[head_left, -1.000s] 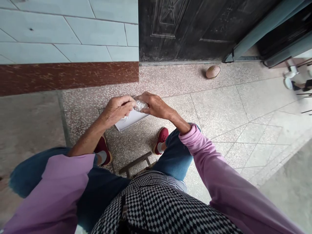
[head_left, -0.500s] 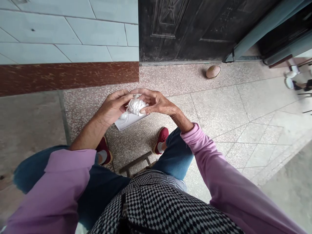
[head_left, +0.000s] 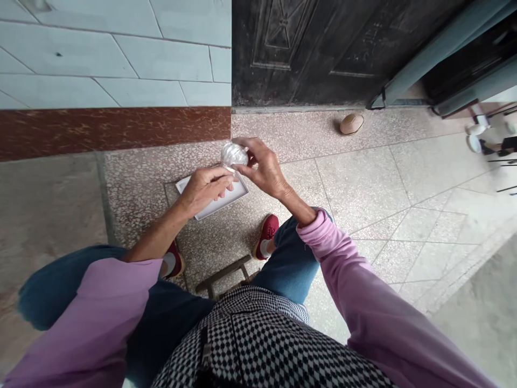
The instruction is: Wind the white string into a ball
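A ball of white string (head_left: 233, 154), slightly blurred, is gripped between the thumb and fingers of my right hand (head_left: 264, 167). My left hand (head_left: 205, 188) is just below and to the left of the ball, its fingers bent and closed together. A bit of white strand shows at its fingertips, close to the ball's underside. Under both hands a shallow white tray (head_left: 238, 195) lies on the floor, partly covered by my left hand and forearm.
A low wooden stool (head_left: 224, 272) stands between my legs, near my red shoes (head_left: 267, 234). A tan rounded object (head_left: 351, 124) rests on the floor by the dark door (head_left: 307, 59). A tiled wall (head_left: 121, 54) rises ahead on the left.
The ball has moved up and right in my right hand. My left hand has come off its side and turned over, now lower and above the tray, more of which shows.
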The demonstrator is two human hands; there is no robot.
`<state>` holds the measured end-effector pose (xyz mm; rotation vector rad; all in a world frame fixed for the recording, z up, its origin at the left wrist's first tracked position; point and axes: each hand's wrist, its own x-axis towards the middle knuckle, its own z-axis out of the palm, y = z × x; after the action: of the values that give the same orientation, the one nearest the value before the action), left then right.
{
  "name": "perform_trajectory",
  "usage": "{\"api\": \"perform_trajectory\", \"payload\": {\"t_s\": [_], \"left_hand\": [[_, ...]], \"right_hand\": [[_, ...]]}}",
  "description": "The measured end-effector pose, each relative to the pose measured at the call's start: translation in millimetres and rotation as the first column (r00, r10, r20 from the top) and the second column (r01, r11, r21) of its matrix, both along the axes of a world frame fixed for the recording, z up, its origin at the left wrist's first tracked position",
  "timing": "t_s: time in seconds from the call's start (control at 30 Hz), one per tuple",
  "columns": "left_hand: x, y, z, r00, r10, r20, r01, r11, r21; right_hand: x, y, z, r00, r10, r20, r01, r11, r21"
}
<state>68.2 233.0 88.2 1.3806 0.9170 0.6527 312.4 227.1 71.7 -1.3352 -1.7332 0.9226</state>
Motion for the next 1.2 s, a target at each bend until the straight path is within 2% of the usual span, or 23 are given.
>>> {"api": "perform_trajectory", "payload": {"t_s": [0.1, 0.2, 0.3, 0.4, 0.5, 0.63, 0.8, 0.9, 1.03, 1.2], "left_hand": [[-5.8, 3.3, -1.0, 0.997, -0.011, -0.076, 0.017, 0.997, 0.073], [-12.2, 9.4, -1.1, 0.99, 0.02, -0.141, 0.001, 0.989, 0.15], [-14.9, 13.5, -0.5, 0.983, -0.035, -0.179, 0.06, 0.989, 0.136], [-14.5, 15.9, 1.7, 0.986, -0.056, -0.157, 0.073, 0.992, 0.105], [-14.7, 19.2, 4.9, 0.997, 0.018, -0.08, -0.008, 0.993, 0.121], [-16.9, 22.7, 7.9, 0.996, 0.078, -0.045, -0.072, 0.99, 0.123], [-17.8, 22.7, 4.0, 0.992, 0.119, 0.039, -0.123, 0.987, 0.1], [-16.2, 22.6, -3.9, 0.968, 0.175, 0.177, -0.171, 0.984, -0.043], [-10.4, 21.8, -11.8, 0.926, 0.224, 0.304, -0.151, 0.958, -0.245], [-0.5, 18.1, -7.8, 0.898, 0.287, 0.333, -0.191, 0.937, -0.294]], "right_hand": [[1.2, -5.4, 1.7, 0.958, 0.122, 0.26, -0.136, 0.99, 0.036], [1.3, -6.8, 2.2, 0.899, 0.227, 0.375, -0.23, 0.972, -0.036], [2.2, -7.0, 5.0, 0.869, 0.348, 0.351, -0.316, 0.937, -0.147], [6.0, -6.9, 8.6, 0.878, 0.455, 0.151, -0.408, 0.874, -0.264], [11.3, -5.5, 7.1, 0.898, 0.431, -0.091, -0.438, 0.854, -0.282], [13.1, -3.7, -6.4, 0.884, 0.396, -0.248, -0.452, 0.861, -0.234], [7.2, -2.6, -27.1, 0.779, 0.414, -0.471, -0.515, 0.851, -0.105], [3.3, -1.2, -31.3, 0.724, 0.4, -0.561, -0.54, 0.836, -0.101], [1.5, -2.1, -18.4, 0.718, 0.346, -0.604, -0.53, 0.834, -0.153], [2.4, -10.9, 15.4, 0.818, 0.2, -0.54, -0.404, 0.868, -0.289]]}}
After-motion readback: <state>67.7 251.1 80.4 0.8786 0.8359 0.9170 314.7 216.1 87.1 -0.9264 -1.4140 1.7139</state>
